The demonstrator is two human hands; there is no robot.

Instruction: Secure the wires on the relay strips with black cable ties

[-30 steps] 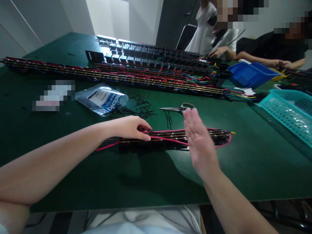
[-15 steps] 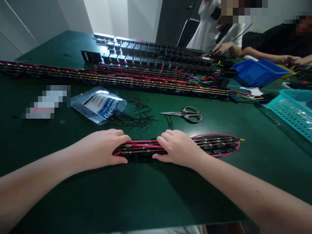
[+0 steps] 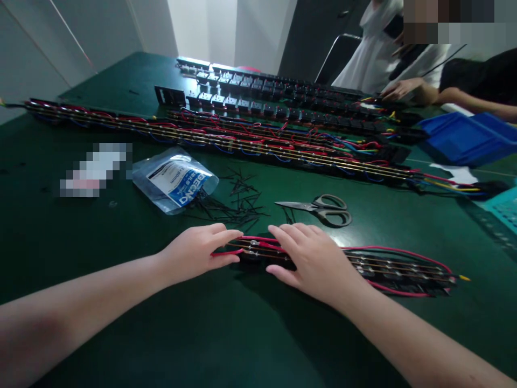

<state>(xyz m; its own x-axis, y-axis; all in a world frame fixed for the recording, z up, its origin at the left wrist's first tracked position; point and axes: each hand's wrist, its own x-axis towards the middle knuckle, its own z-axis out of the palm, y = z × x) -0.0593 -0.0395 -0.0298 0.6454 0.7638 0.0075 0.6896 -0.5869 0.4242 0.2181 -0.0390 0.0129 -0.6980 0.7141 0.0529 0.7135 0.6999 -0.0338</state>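
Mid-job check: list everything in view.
Wired strip: 1, black, under hands
Cable: 1+, red, along strip
Scissors: 1, grey, beyond right hand
Cable ties: many, black, beside bag
Bag: 1, clear, beyond left hand
Pixelated item: 1, white, beside bag
Long strips: several, black, far side
Bin: 1, blue, right
Basket: 1, turquoise, right edge
Paper: 1, white, near bin
Table: 1, green, central
Chair: 1, black, background
Co-workers: 2+, white/black clothing, background
Left hand: 1, bare, on strip
Right hand: 1, bare, on strip

A workshop: wired strips (image 3: 226,137), scissors (image 3: 319,207) and cable ties (image 3: 238,207) on a green table (image 3: 169,328).
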